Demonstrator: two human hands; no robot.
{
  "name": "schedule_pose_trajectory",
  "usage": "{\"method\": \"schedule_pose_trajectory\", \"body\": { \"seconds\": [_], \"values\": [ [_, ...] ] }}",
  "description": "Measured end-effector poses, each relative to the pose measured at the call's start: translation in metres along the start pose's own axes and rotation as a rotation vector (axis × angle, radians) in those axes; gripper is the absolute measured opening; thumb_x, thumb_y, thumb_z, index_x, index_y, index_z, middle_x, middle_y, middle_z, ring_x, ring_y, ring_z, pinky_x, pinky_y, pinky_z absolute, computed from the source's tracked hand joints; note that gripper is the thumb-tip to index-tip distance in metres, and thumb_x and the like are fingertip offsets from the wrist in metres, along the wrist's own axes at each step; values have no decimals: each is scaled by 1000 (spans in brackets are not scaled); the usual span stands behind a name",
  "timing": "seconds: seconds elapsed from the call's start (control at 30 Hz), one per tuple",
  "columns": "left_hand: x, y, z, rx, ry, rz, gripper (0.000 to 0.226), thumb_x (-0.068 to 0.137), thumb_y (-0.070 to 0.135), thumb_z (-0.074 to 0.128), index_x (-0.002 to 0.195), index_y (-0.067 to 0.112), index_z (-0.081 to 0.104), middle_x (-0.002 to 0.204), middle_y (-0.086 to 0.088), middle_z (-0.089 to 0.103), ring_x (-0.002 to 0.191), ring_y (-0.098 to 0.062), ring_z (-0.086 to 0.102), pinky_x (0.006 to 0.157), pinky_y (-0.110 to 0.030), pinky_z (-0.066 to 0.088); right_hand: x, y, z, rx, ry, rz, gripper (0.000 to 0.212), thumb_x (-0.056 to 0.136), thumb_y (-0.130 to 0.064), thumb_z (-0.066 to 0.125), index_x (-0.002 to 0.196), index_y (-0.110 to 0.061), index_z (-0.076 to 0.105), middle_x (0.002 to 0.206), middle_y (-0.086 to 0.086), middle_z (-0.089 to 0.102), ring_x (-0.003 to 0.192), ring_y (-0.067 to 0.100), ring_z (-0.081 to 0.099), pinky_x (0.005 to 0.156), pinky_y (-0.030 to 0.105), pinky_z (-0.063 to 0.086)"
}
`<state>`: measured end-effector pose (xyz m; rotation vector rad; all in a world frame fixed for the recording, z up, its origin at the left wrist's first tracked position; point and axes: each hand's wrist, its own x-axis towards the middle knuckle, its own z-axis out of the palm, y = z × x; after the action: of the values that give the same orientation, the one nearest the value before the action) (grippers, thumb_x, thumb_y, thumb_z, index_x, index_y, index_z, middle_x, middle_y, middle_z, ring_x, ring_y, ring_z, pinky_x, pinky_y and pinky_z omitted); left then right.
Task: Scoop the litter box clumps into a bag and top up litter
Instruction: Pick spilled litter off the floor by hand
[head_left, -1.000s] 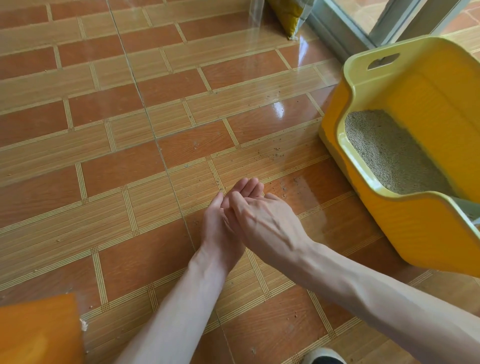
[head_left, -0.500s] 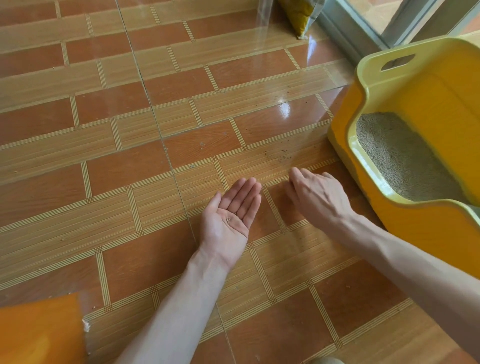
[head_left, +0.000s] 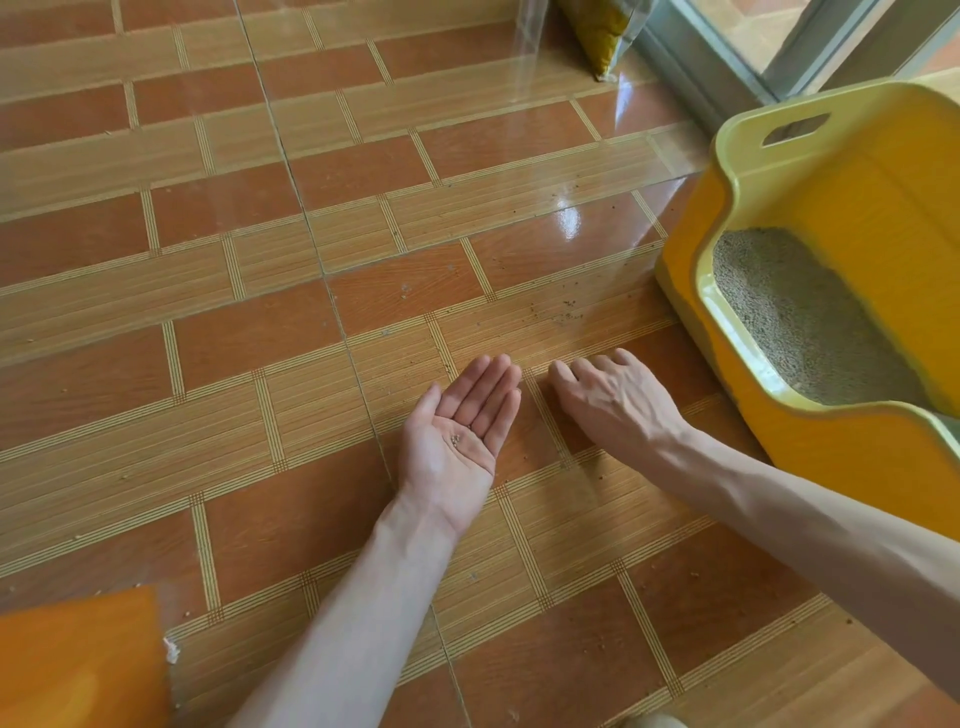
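A yellow litter box (head_left: 810, 431) with tall walls stands on the tiled floor at the right, holding grey litter (head_left: 795, 306). My left hand (head_left: 460, 436) lies palm up just above the floor, fingers straight, with a few litter grains (head_left: 456, 439) in the palm. My right hand (head_left: 613, 397) is palm down right beside it, its fingertips touching the floor left of the box. Loose litter grains (head_left: 563, 306) are scattered on the tiles ahead of both hands.
A yellow bag (head_left: 602, 31) leans at the top by a sliding door frame (head_left: 727, 57). An orange object (head_left: 78, 660) fills the bottom-left corner. The brown tiled floor (head_left: 260, 338) stretches left and ahead.
A second ago my right hand lay over the left palm. It moved off to the right onto the floor, then slid back a little toward the left hand, which stays palm up.
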<state>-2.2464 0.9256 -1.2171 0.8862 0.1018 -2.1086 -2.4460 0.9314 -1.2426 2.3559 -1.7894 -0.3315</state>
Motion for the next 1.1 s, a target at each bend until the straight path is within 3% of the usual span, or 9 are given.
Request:
{"method": "schedule_pose_trajectory", "body": {
  "seconds": [0.2,0.4,0.5,0.67,0.73,0.8,0.87,0.93,1.1],
  "values": [
    [-3,-1,-1,13,0,3,51,112,31,30,121,-4,67,127,-21,71,116,-32,72,96,-37,59,-20,-7,0,-67,-19,128,3,85,-8,57,86,-12,57,59,5,56,50,25,55,57,33,29],
    [-5,-1,-1,24,11,10,52,113,31,29,121,-4,67,127,-21,71,116,-32,71,97,-38,58,-25,-7,-6,12,-84,126,25,84,3,61,73,-13,44,49,-4,27,41,14,18,51,30,32],
    [-5,-4,0,31,18,16,53,112,31,29,122,-4,67,126,-22,71,116,-32,71,97,-38,59,-27,-9,-18,160,-139,141,24,96,-5,47,78,-15,35,54,-5,41,48,16,40,70,35,47],
    [0,-10,-1,73,79,29,54,112,34,27,126,-2,65,125,-20,73,115,-28,72,99,-35,56,-23,-41,-62,441,180,147,25,102,-16,48,81,-16,35,58,-12,33,47,14,30,57,32,36],
    [3,-13,-2,101,86,8,56,113,35,23,127,1,65,127,-17,72,116,-23,72,104,-31,50,-15,-56,-78,490,146,76,21,104,-25,32,92,-13,44,68,-8,47,57,15,40,66,34,45],
    [6,-14,-2,93,64,-32,56,113,36,21,129,4,64,127,-14,73,113,-20,73,113,-34,42,-7,-67,-85,494,132,13,34,101,-34,20,97,-13,47,79,-1,61,69,19,55,74,35,42],
    [7,-14,-1,108,72,-46,51,113,36,25,124,7,66,121,-11,75,103,-20,76,116,-41,40,1,-76,-83,417,212,-15,18,102,-24,37,86,-16,39,73,4,64,68,25,64,69,35,41],
    [7,-12,1,117,86,-47,47,113,34,29,123,8,67,120,-11,75,104,-20,76,111,-42,44,6,-80,-81,378,236,9,25,98,-14,53,82,-17,33,66,6,64,62,28,65,66,33,44],
    [4,-9,5,43,50,-33,53,113,32,25,117,4,69,118,-14,76,105,-22,76,94,-37,51,4,-78,-80,431,220,-11,23,100,-31,49,84,-16,47,72,7,68,67,30,67,67,36,46]
  ]
}}
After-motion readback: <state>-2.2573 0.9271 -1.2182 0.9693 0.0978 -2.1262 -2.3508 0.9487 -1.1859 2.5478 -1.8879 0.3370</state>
